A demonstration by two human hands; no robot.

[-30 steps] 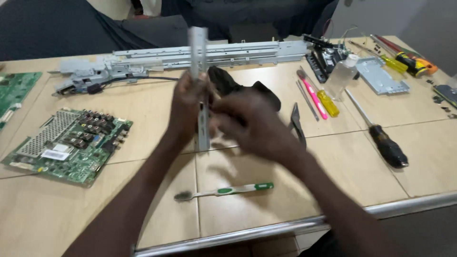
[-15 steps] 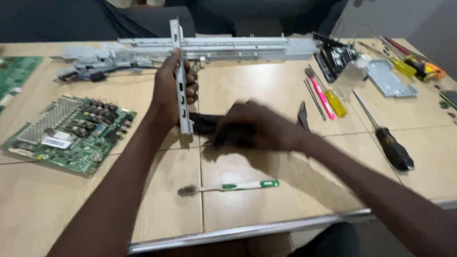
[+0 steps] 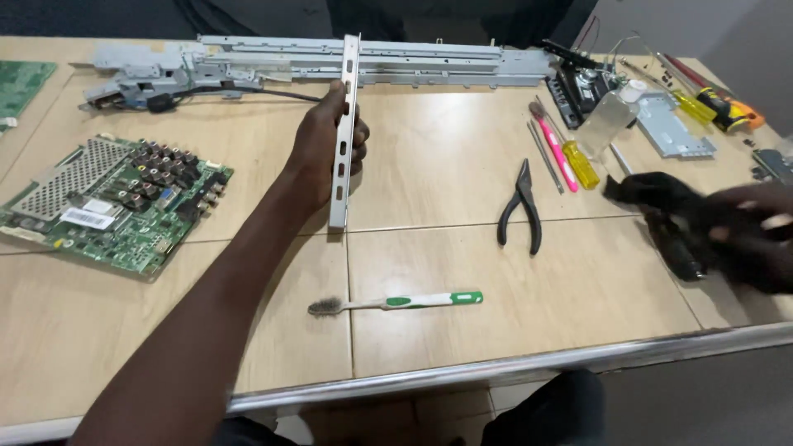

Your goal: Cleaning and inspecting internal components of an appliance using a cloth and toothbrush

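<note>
Bracket point(image 3: 344, 136), a slotted grey metal strip, stands upright, lower end on the table point(image 3: 429, 173), left hand point(image 3: 324, 140) wrapped around its middle for steadiness. Right of the pliers point(image 3: 520, 206), right hand point(image 3: 747, 235) clutches a black cloth point(image 3: 657, 194).

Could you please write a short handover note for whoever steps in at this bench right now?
Left hand: closed around a grey slotted metal strip, held upright with its lower end on the table.
Right hand: blurred at the right edge, on a black cloth; the grip itself cannot be made out.
Within reach: black pliers, a green and white toothbrush, a green circuit board, a long grey metal frame across the back.
Done: the strip is off the frame and in hand.
Left: nothing on the strip shows what work remains.
</note>
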